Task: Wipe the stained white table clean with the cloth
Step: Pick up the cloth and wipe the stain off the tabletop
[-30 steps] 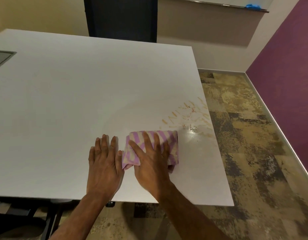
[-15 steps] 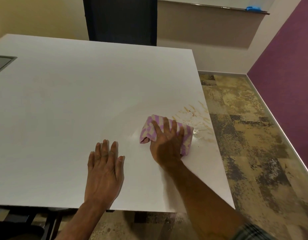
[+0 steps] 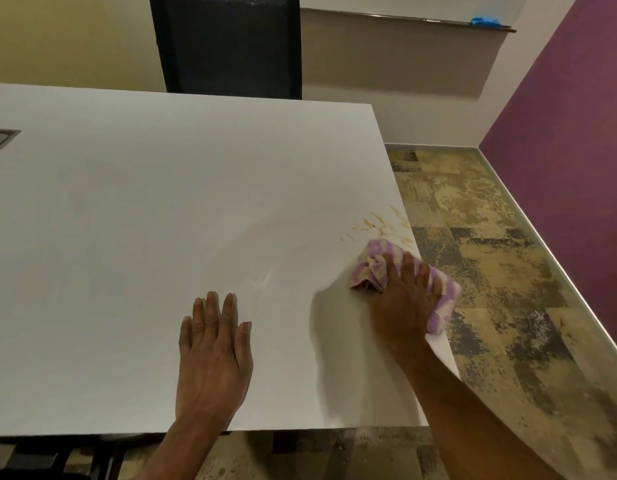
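One cloth (image 3: 442, 299), striped purple and cream and bunched into a wad, lies at the right edge of the one white table (image 3: 161, 220), its long axis slanting from the far left toward the near right, with its near end hanging just past the edge. Two hands are on the table: the right hand (image 3: 404, 299) presses down on the cloth with its fingers spread over it, and the left hand (image 3: 213, 355) lies flat and open on bare tabletop, holding nothing, well apart from the cloth. One patch of brown stains (image 3: 379, 225) sits just beyond the cloth's far end near the same edge, a dark chair (image 3: 227, 46) stands behind the table's far side, and nothing lies between cloth and stains.
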A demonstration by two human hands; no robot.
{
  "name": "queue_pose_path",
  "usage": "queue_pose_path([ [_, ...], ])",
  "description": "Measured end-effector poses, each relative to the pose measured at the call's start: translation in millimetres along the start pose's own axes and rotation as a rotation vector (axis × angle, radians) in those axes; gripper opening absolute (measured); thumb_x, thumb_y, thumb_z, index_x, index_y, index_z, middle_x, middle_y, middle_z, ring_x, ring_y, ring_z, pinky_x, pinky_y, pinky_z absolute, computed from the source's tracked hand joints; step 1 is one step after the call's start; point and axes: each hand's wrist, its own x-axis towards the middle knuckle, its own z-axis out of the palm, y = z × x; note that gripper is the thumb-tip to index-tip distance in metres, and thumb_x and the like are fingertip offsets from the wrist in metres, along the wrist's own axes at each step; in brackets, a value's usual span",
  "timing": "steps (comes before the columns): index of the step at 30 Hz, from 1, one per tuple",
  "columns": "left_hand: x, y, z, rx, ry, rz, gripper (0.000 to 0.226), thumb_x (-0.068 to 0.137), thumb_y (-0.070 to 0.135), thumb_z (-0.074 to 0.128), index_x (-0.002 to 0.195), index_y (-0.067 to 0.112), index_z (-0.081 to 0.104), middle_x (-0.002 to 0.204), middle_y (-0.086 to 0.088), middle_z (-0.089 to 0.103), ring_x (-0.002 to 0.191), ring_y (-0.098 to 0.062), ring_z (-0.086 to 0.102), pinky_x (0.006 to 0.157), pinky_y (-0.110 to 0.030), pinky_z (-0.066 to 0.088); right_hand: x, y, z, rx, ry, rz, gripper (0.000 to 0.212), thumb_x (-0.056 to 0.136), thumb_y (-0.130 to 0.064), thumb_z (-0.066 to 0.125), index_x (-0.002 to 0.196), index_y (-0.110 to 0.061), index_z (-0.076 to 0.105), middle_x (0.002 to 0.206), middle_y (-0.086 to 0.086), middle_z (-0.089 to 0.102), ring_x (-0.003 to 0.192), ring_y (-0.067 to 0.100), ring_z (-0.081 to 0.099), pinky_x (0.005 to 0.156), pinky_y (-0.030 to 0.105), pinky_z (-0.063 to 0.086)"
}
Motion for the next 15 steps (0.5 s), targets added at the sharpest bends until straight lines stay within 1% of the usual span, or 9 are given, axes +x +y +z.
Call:
queue_pose_path([
  [2,0,0,0,0.009,-0.001,0.003,0.065,0.105,0.052,0.004,0.162,0.022,0.012,0.170,-0.009,0.010,0.158,-0.022,-0.001,0.129,-0.047,0.008,-11,8,-3,0.018,0.015,0.045,0.075,0.098,-0.056,0.053,0.162,-0.032,0.024,0.172,0.008,0.018,0.158,0.036,0.008,0.126,0.058,0.001],
  [6,1,-1,1,0.021,-0.005,-0.002,0.066,0.106,0.050,0.007,0.162,0.017,0.016,0.169,-0.012,0.015,0.158,-0.026,0.004,0.128,-0.049,0.010,-43,13,-8,0.015,0.027,0.051,0.076,0.096,-0.060,0.041,0.163,-0.032,0.018,0.172,0.010,0.014,0.159,0.036,0.007,0.126,0.061,-0.002],
  [8,1,-1,0,0.034,-0.007,0.006,0.066,0.106,0.049,0.008,0.161,0.015,0.018,0.168,-0.014,0.018,0.158,-0.028,0.008,0.127,-0.051,0.012,-61,11,-9,0.028,0.028,-0.002,0.079,0.093,-0.057,0.050,0.162,-0.031,0.021,0.171,0.011,0.017,0.159,0.038,0.010,0.125,0.061,-0.005],
  [9,1,-1,-1,0.038,-0.008,0.013,0.066,0.106,0.049,0.008,0.161,0.015,0.019,0.168,-0.015,0.020,0.158,-0.029,0.009,0.127,-0.051,0.013,-70,8,-8,0.036,0.019,-0.034,0.079,0.093,-0.052,0.057,0.161,-0.032,0.023,0.170,0.010,0.019,0.158,0.038,0.011,0.124,0.062,-0.004],
  [10,0,-1,-2,0.038,-0.010,0.018,0.066,0.106,0.048,0.009,0.161,0.015,0.018,0.168,-0.016,0.020,0.158,-0.030,0.010,0.127,-0.051,0.013,-77,4,-8,0.036,-0.001,-0.067,0.078,0.094,-0.047,0.058,0.161,-0.035,0.022,0.170,0.009,0.020,0.158,0.037,0.011,0.124,0.063,0.000],
  [12,0,0,-3,0.039,-0.018,0.022,0.066,0.106,0.049,0.009,0.161,0.014,0.018,0.167,-0.017,0.021,0.157,-0.031,0.011,0.127,-0.051,0.014,-90,-6,-7,0.032,-0.031,-0.138,0.070,0.093,-0.044,0.039,0.161,-0.037,0.023,0.171,0.006,0.021,0.159,0.034,0.011,0.124,0.064,0.008],
  [13,0,0,-3,0.040,-0.020,0.023,0.066,0.106,0.049,0.009,0.161,0.014,0.019,0.167,-0.017,0.021,0.157,-0.032,0.012,0.127,-0.051,0.014,-94,-12,-8,0.036,-0.034,-0.173,0.071,0.090,-0.043,0.032,0.160,-0.037,0.026,0.170,0.006,0.024,0.158,0.035,0.014,0.123,0.065,0.013],
  [14,1,1,-3,0.042,-0.020,0.026,0.066,0.105,0.049,0.010,0.161,0.014,0.019,0.167,-0.017,0.022,0.157,-0.032,0.013,0.126,-0.051,0.015,-96,-18,-8,0.039,-0.027,-0.206,0.070,0.089,-0.040,0.033,0.160,-0.036,0.030,0.168,0.007,0.028,0.157,0.036,0.019,0.121,0.066,0.020],
  [15,1,1,-3,0.042,-0.023,0.029,0.066,0.105,0.048,0.011,0.161,0.014,0.020,0.167,-0.017,0.022,0.157,-0.032,0.013,0.126,-0.052,0.015,-97,-23,-8,0.036,-0.012,-0.241,0.070,0.089,-0.034,0.041,0.159,-0.035,0.034,0.166,0.009,0.033,0.155,0.038,0.025,0.118,0.067,0.027],
])
